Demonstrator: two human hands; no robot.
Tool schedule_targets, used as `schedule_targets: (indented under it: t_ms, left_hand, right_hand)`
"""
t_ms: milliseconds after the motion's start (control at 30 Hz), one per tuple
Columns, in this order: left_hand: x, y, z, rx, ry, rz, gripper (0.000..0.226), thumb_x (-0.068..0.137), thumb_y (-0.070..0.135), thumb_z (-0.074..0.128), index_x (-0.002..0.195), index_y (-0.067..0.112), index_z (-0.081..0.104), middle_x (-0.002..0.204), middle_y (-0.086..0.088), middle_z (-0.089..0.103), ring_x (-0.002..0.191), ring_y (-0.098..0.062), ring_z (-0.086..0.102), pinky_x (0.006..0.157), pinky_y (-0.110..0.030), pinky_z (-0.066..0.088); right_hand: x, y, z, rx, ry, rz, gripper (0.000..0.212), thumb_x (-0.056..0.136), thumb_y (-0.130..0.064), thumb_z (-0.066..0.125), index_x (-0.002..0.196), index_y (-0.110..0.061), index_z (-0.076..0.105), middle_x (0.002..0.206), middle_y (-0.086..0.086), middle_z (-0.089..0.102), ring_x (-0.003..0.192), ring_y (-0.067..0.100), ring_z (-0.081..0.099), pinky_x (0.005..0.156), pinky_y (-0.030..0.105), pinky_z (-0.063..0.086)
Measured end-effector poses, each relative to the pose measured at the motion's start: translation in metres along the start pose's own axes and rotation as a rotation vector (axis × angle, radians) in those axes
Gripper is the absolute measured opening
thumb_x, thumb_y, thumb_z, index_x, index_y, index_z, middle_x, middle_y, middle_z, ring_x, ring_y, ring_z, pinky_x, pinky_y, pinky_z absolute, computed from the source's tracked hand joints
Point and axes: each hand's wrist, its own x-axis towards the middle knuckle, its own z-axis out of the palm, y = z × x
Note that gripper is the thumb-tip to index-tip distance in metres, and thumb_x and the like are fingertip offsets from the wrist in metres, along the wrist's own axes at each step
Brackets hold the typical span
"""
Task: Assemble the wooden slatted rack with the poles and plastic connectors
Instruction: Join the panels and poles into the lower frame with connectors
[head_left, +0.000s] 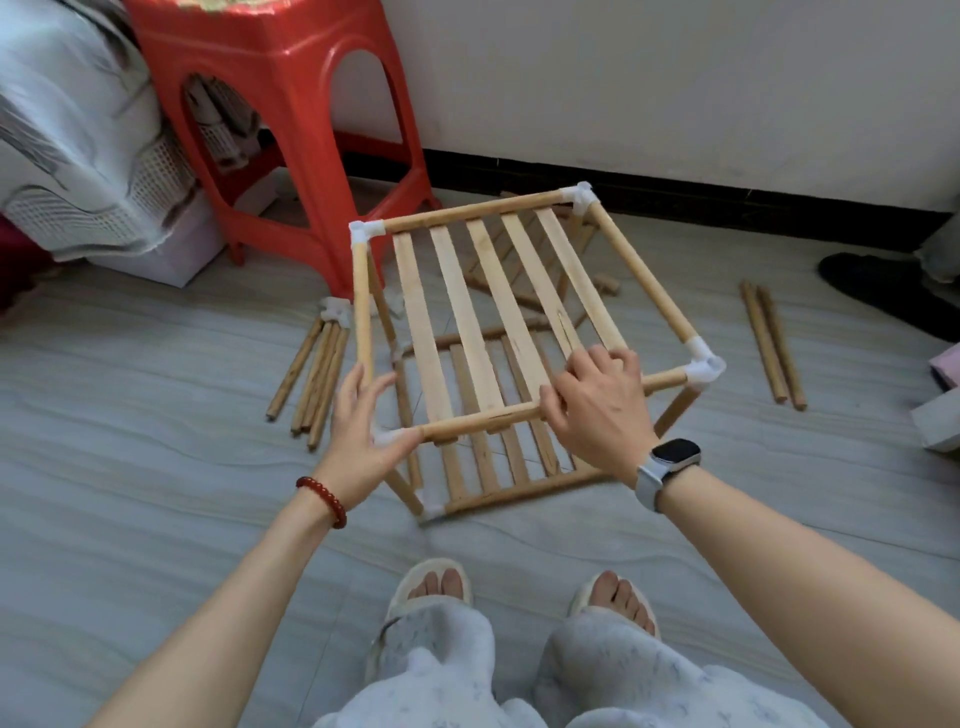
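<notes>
Rack (498, 322) standing on the floor (156, 467), two slatted tiers up. Right hand (597, 410) curls round the near top pole (488, 418); left hand (363, 431), fingers spread, cups the near-left connector (387, 436). Looks like that corner joint is being seated. Next move likely calls for a firm, square push, then the loose poles (317, 379) lying left of the rack.

Home rm, bed w/ quilt (67, 130), red plastic stool (280, 104), slippers (434, 582)
</notes>
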Motion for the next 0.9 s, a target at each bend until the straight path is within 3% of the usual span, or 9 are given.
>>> schedule_targets:
  t_ms: [67, 167, 267, 333, 433, 567, 633, 800, 900]
  left_hand:
    - [0.003, 0.001, -0.004, -0.402, 0.224, -0.256, 0.057, 0.094, 0.031, 0.052, 0.144, 0.02, 0.027, 0.153, -0.004, 0.018, 0.14, -0.023, 0.02, 0.113, -0.042, 0.02]
    - [0.019, 0.003, -0.005, -0.659, 0.316, -0.472, 0.036, 0.099, 0.034, 0.039, 0.129, 0.015, 0.042, 0.124, -0.004, 0.05, 0.113, -0.024, 0.051, 0.1, -0.047, 0.041]
    - [0.032, 0.001, -0.008, -0.61, 0.218, -0.445, 0.019, 0.099, 0.024, 0.041, 0.103, 0.009, 0.052, 0.094, -0.006, 0.054, 0.08, -0.018, 0.056, 0.073, -0.035, 0.048]
    - [0.04, 0.001, -0.013, -0.575, 0.157, -0.464, 0.015, 0.099, 0.02, 0.041, 0.089, 0.013, 0.048, 0.084, -0.007, 0.057, 0.072, -0.018, 0.057, 0.066, -0.032, 0.047]
    - [0.045, -0.002, -0.015, -0.627, 0.14, -0.465, 0.018, 0.1, 0.02, 0.039, 0.085, 0.013, 0.045, 0.077, -0.007, 0.058, 0.069, -0.022, 0.058, 0.067, -0.034, 0.047]
    - [0.045, 0.001, -0.008, -0.712, 0.205, -0.44, 0.018, 0.1, 0.018, 0.039, 0.084, 0.012, 0.044, 0.072, -0.007, 0.053, 0.064, -0.021, 0.056, 0.065, -0.035, 0.049]
    - [0.048, 0.003, -0.005, -0.731, 0.224, -0.446, 0.019, 0.101, 0.018, 0.038, 0.083, 0.012, 0.042, 0.072, -0.007, 0.052, 0.063, -0.02, 0.054, 0.064, -0.035, 0.05]
    - [0.058, -0.001, -0.003, -0.636, 0.226, -0.451, 0.02, 0.102, 0.02, 0.034, 0.084, 0.013, 0.041, 0.075, -0.006, 0.051, 0.064, -0.018, 0.054, 0.065, -0.034, 0.048]
    - [0.062, -0.004, -0.005, -0.423, 0.208, -0.418, 0.018, 0.102, 0.024, 0.032, 0.098, 0.009, 0.042, 0.091, -0.011, 0.055, 0.078, -0.023, 0.058, 0.077, -0.04, 0.049]
  right_hand:
    - [0.0, -0.009, 0.0, 0.024, 0.055, -0.079, 0.037, 0.09, -0.04, 0.044, 0.074, -0.012, 0.06, 0.078, 0.002, 0.055, 0.074, 0.018, 0.046, 0.076, 0.039, 0.038]
    - [0.003, -0.019, -0.005, 0.098, 0.085, -0.157, 0.041, 0.084, -0.052, 0.044, 0.085, -0.013, 0.057, 0.083, 0.003, 0.056, 0.074, 0.019, 0.049, 0.072, 0.037, 0.041]
    - [0.014, -0.038, -0.004, 0.084, 0.022, -0.485, 0.039, 0.085, -0.046, 0.048, 0.107, -0.017, 0.061, 0.094, 0.002, 0.062, 0.087, 0.021, 0.057, 0.077, 0.037, 0.046]
    - [0.022, -0.054, 0.001, 0.082, 0.007, -0.6, 0.031, 0.086, -0.039, 0.055, 0.108, -0.019, 0.065, 0.089, 0.0, 0.062, 0.085, 0.021, 0.057, 0.076, 0.037, 0.047]
    - [0.022, -0.069, 0.009, 0.146, 0.071, -0.543, 0.019, 0.081, -0.029, 0.068, 0.096, -0.017, 0.07, 0.077, 0.001, 0.057, 0.072, 0.02, 0.055, 0.065, 0.032, 0.045]
    - [0.018, -0.079, 0.019, 0.178, 0.142, -0.454, 0.015, 0.082, -0.024, 0.06, 0.085, -0.013, 0.069, 0.072, 0.003, 0.049, 0.064, 0.019, 0.046, 0.056, 0.026, 0.03]
    - [0.02, -0.083, 0.022, 0.175, 0.159, -0.461, 0.016, 0.08, -0.023, 0.059, 0.083, -0.011, 0.069, 0.071, 0.003, 0.049, 0.063, 0.019, 0.046, 0.056, 0.026, 0.03]
    - [0.027, -0.09, 0.024, 0.247, 0.132, -0.46, 0.009, 0.074, -0.015, 0.073, 0.079, -0.009, 0.068, 0.071, 0.004, 0.05, 0.064, 0.021, 0.049, 0.056, 0.027, 0.033]
    - [0.029, -0.091, 0.02, 0.273, 0.058, -0.438, 0.011, 0.077, -0.016, 0.074, 0.083, -0.009, 0.07, 0.072, 0.004, 0.049, 0.066, 0.021, 0.048, 0.057, 0.029, 0.034]
